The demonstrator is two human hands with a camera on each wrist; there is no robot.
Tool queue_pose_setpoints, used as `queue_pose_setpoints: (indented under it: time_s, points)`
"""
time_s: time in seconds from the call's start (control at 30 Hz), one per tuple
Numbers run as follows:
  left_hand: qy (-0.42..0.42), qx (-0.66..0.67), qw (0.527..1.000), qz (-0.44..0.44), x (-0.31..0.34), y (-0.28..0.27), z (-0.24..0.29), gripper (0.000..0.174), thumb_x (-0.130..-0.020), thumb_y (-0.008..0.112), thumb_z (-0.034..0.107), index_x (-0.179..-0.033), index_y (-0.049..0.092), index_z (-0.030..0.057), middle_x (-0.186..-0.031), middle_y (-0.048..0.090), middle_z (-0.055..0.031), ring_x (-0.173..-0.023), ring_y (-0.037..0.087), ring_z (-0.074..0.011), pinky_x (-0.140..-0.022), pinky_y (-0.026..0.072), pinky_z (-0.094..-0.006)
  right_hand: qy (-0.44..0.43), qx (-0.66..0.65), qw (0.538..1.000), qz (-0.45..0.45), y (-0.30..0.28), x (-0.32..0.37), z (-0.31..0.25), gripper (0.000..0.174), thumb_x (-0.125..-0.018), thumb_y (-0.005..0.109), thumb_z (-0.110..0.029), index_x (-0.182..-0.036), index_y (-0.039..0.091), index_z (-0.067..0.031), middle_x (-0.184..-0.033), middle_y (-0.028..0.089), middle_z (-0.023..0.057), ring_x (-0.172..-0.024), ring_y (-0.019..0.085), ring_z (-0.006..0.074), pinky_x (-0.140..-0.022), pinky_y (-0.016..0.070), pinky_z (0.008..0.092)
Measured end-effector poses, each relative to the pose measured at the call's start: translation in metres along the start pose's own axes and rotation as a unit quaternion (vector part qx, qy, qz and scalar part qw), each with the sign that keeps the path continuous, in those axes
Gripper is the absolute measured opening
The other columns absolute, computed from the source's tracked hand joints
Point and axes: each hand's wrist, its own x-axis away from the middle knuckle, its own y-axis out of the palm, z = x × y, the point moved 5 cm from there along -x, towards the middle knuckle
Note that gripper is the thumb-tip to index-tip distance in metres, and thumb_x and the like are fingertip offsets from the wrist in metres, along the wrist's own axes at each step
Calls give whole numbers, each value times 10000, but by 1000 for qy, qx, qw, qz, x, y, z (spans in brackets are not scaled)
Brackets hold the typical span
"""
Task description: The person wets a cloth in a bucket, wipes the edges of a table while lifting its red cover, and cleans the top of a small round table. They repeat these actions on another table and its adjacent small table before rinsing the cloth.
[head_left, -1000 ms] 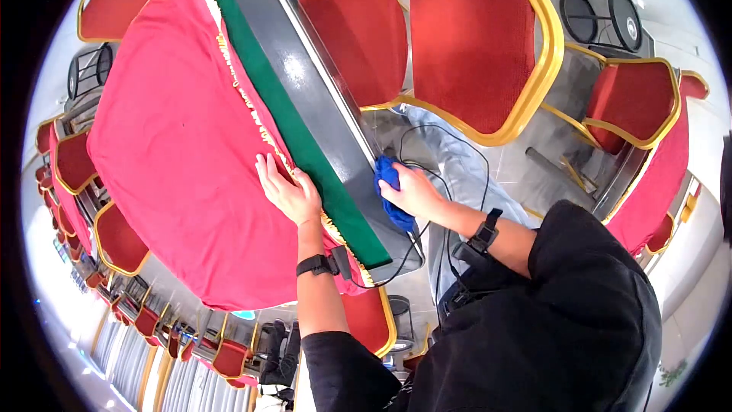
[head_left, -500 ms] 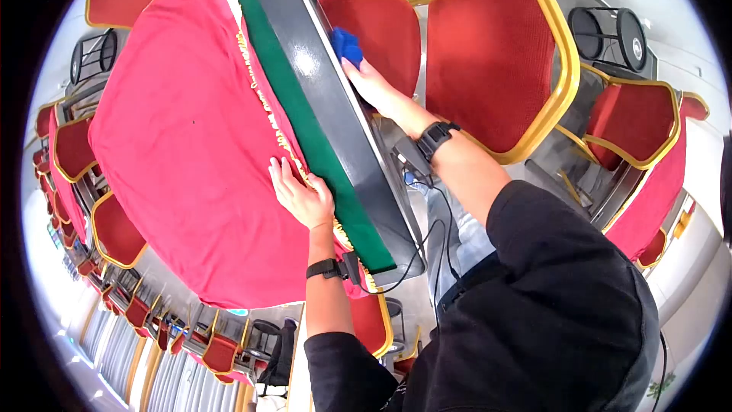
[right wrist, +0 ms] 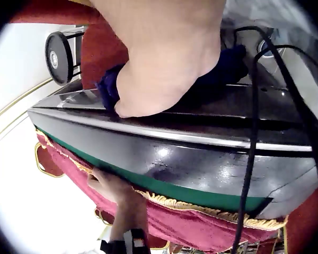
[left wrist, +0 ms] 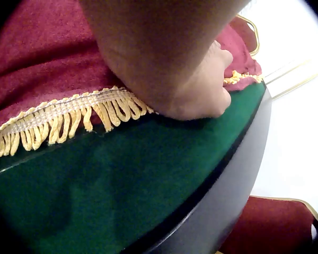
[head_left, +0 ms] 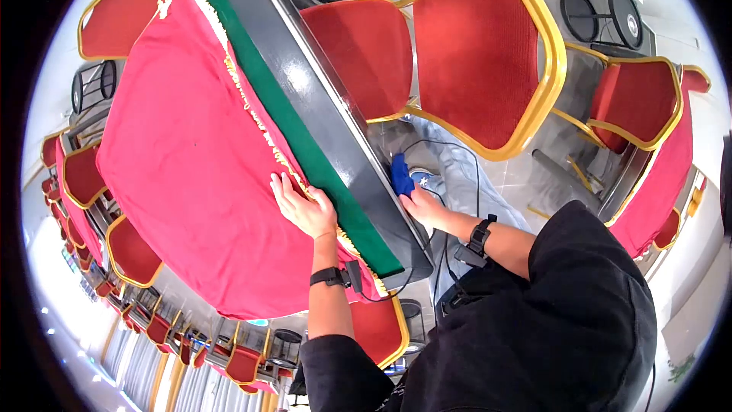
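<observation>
Right hand (head_left: 425, 207): fingers curled, gripping the crumpled blue cloth.
Crumpled blue cloth (head_left: 400, 174): extends past its fingertips, beside the glossy dark-grey table edge (head_left: 347, 168).
Left hand (head_left: 309, 210): fingers extended, resting on the yellow-fringed red fabric cover (head_left: 198, 175).
Green felt strip (head_left: 286, 122): between both hands.

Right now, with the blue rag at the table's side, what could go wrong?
The black cables looping near the right hand might catch if it slides the blue rag along. The left hand, resting on the red cloth, could drag it askew. The right hand may also bump the nearby chair.
</observation>
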Motion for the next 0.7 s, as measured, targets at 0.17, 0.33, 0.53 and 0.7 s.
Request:
queue_pose_setpoints:
  time_s: [0.17,0.33,0.53,0.7]
  points:
    - [10,0,1000,-4,-2,2,1,570,-938,541,201,-1450,481,-41,-1554,445,-267,-1440,416,-441,-1199,310,-543,-118,24,980,158,5,-22,15,607,-1011,534,-164,-1546,303,8,-1264,611,351,-1203,605,497,-1037,482,484]
    - [10,-11,1000,-9,0,3,-2,578,-943,537,207,-1466,473,-31,-1565,440,-259,-1438,422,-438,-1193,310,-548,-137,-49,981,130,-7,-61,-18,661,-1036,613,-345,-1516,360,31,-1372,580,313,-1303,581,388,-1100,443,420]
    - [7,-3,1000,-9,-3,3,-3,585,-903,550,143,-1456,480,-34,-1557,445,-265,-1443,416,-449,-1197,313,-553,-129,-41,988,75,-24,-77,-50,723,-1021,629,-296,-1541,275,60,-1444,508,331,-1359,528,406,-1144,408,424]
    - [4,-3,1000,-11,0,1,-1,589,-894,557,127,-1455,481,-31,-1554,453,-258,-1445,416,-447,-1197,316,-554,-120,-45,985,115,-36,-86,-45,632,-1030,612,-270,-1519,325,10,-1329,587,324,-1252,601,440,-1063,467,460]
